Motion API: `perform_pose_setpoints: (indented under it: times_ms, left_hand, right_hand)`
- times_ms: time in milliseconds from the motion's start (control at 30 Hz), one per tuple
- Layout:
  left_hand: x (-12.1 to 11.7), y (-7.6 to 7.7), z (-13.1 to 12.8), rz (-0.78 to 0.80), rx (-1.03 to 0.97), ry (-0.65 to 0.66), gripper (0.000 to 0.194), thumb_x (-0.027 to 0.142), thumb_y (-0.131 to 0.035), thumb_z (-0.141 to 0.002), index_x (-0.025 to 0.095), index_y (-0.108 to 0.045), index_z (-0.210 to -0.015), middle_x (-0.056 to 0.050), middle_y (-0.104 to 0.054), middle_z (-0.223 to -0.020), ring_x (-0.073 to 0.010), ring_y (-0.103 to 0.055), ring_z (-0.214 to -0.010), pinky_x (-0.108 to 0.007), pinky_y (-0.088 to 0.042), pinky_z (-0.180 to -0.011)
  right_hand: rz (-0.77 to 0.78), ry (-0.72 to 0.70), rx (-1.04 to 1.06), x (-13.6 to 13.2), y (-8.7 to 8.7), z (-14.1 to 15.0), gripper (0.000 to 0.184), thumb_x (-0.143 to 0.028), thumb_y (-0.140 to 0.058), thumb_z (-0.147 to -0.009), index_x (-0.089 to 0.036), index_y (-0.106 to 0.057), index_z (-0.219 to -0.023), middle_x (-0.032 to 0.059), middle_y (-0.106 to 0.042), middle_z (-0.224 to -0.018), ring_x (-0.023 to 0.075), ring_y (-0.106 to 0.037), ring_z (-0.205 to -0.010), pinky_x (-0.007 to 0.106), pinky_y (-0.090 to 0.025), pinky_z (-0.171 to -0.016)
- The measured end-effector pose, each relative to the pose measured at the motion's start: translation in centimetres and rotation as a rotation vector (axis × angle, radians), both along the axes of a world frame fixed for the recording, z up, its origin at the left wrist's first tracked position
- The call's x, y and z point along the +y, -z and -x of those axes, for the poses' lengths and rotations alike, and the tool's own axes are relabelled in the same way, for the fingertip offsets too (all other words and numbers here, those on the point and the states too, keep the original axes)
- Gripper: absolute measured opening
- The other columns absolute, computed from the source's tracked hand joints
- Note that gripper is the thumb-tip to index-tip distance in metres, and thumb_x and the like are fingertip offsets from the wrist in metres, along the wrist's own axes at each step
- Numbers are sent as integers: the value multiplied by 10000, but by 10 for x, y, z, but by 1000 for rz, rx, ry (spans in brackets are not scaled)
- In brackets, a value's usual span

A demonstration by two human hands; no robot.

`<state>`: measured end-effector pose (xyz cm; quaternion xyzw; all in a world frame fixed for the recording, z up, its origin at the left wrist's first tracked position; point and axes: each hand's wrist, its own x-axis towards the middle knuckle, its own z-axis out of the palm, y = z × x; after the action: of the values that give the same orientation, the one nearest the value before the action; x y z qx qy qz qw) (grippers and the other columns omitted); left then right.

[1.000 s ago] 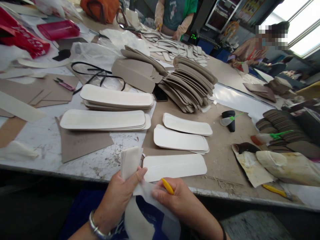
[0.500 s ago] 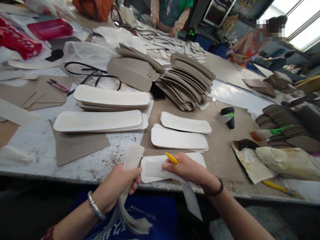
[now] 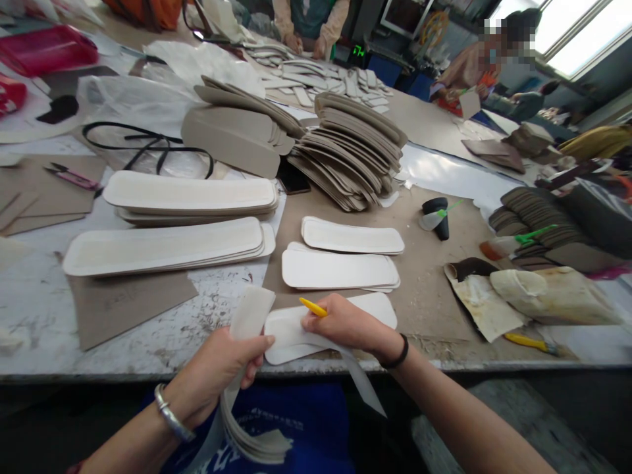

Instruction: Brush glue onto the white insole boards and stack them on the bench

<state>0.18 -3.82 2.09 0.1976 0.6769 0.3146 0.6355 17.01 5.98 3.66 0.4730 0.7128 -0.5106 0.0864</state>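
Observation:
My left hand (image 3: 220, 368) is closed round a bundle of thin white strips (image 3: 249, 316) whose lower ends hang over my blue lap. My right hand (image 3: 345, 326) grips a yellow tool (image 3: 313, 307) and presses a loose white strip (image 3: 363, 388) down onto a white rounded panel (image 3: 375, 308) lying at the table's near edge. The strip's free end hangs below the table edge.
Stacks of white panels (image 3: 168, 240) (image 3: 340, 268) and grey-brown pieces (image 3: 355, 148) cover the table. A black glue bottle (image 3: 439, 217), a stained cloth (image 3: 553, 296), a yellow tool (image 3: 530, 342) and pink snips (image 3: 72, 176) lie around. Other people work at the far side (image 3: 306, 26).
My right hand came up from my lap with a strip and laid it on the white panel at the table edge. My left hand holds the bundle upright, lower and nearer.

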Motion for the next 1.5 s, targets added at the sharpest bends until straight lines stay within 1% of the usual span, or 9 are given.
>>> perform_pose_setpoints:
  times_ms: [200,333,700,900,1000,1133,1333,1400,1500]
  left_hand:
    - [-2,17,0,-6,44,1,435,523,-695,-523,212,-419,-394,62,-355,-323,-60,-292,-303,-201,-224,-337]
    - [-2,26,-1,-12,64,5,455,555,-711,-514,211,-435,-401,69,-331,-295,-50,-250,-284,-195,-188,-316]
    - [-3,11,0,2,18,15,468,554,-760,-489,186,-473,-462,74,-363,-332,-34,-270,-321,-169,-199,-351]
    - [-4,17,-1,-13,40,12,451,533,-747,-521,188,-468,-442,66,-368,-326,-42,-273,-319,-179,-187,-359]
    - [-4,18,-2,-13,68,15,468,539,-740,-509,203,-438,-388,56,-353,-308,-53,-266,-311,-201,-179,-361]
    - [-7,16,5,-9,73,40,515,578,-740,-527,213,-419,-355,43,-352,-336,-69,-282,-347,-221,-204,-400]
    - [-12,25,21,-9,238,179,584,641,-667,-586,243,-395,-257,-5,-381,-294,-132,-348,-350,-284,-283,-472]
    - [-9,24,20,-4,300,233,569,587,-640,-621,249,-389,-237,-2,-387,-274,-143,-366,-349,-295,-302,-504]
    - [-5,17,16,0,360,296,546,498,-606,-660,250,-391,-224,11,-403,-262,-152,-392,-355,-299,-325,-550]
  right_hand:
    - [-33,-5,-29,-2,-4,2,307,-190,-562,-783,-179,-410,-517,-67,-357,-484,81,-326,-500,247,-236,-500]
    - [-59,-15,-76,-4,-5,2,310,-212,-570,-794,-180,-429,-519,-61,-374,-493,84,-333,-493,252,-247,-512]
    - [-111,-48,-111,-7,-10,-1,211,-212,-567,-804,-163,-567,-599,-40,-414,-544,105,-365,-539,245,-266,-525]
    - [-133,-61,-117,-8,-4,1,195,-223,-556,-796,-168,-564,-610,-35,-428,-548,108,-382,-538,244,-262,-513]
    - [-143,-84,-130,-9,-9,0,178,-254,-567,-795,-173,-573,-637,-28,-466,-558,113,-406,-544,245,-261,-513]
    - [-176,-104,-177,-10,-20,-30,185,-277,-605,-778,-176,-558,-630,-30,-482,-558,113,-410,-546,249,-247,-515]
    - [-352,146,-203,-7,-16,-106,180,-224,-504,-844,-165,-536,-676,-29,-496,-625,118,-440,-597,237,-278,-556]
    - [-420,195,-262,-7,-10,-116,161,-225,-488,-869,-161,-554,-736,-6,-551,-686,138,-488,-649,242,-310,-594]
    - [-480,194,-419,-11,-4,-111,164,-251,-475,-912,-159,-598,-854,59,-649,-838,186,-571,-774,265,-349,-668]
